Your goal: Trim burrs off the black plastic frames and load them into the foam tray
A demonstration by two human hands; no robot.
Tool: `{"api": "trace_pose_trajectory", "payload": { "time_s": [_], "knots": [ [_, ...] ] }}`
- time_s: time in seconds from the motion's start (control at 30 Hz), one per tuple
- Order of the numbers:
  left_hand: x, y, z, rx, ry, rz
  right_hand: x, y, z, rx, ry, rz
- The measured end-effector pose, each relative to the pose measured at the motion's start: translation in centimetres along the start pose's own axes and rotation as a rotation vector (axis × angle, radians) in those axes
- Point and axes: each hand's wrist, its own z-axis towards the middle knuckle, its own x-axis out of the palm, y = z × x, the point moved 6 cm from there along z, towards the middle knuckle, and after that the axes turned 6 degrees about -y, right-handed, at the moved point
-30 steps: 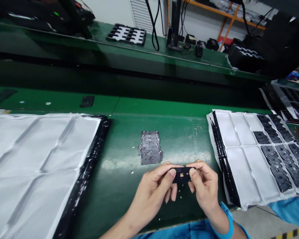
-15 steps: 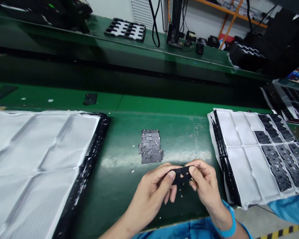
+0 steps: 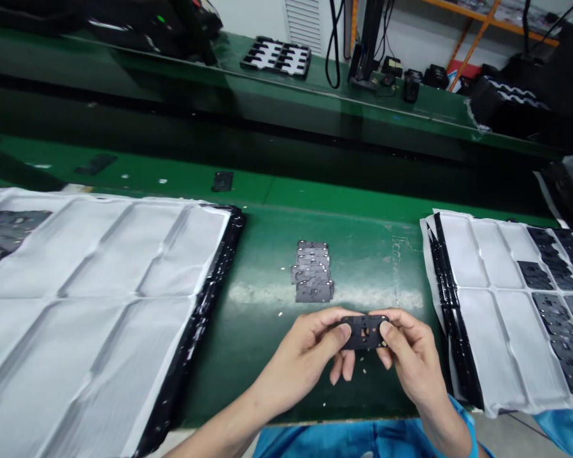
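Observation:
Between my two hands I hold a small black plastic plate with cut-out openings, low over the front of the green table. My left hand pinches its left end, thumb on the face and fingers behind. At the right end, my right hand grips it the same way. Beyond my hands lies an overlapping row of similar dark plates. Several tiny light bits are scattered on the table beneath and around my hands.
A stack of white-lined trays stands at left, with dark plates at its far left. Another tray stack at right holds rows of dark plates. A single black part lies farther back. Behind is a raised ledge with a black-and-white tray.
The view has turned left, so everything sits farther right. Both hands still hold the black plate, which now shows its face more fully.

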Motion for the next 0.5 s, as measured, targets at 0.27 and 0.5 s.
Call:
{"api": "trace_pose_trajectory", "payload": {
  "time_s": [0.27,0.5],
  "knots": [
    [-0.4,0.8,0.4,-0.015,-0.063,-0.012,0.8,1.1,-0.6,-0.111,-0.008,-0.130],
    [-2.5,-0.8,-0.1,0.120,-0.149,0.136,1.7,0.1,-0.8,-0.098,0.166,-0.222]
  ]
}}
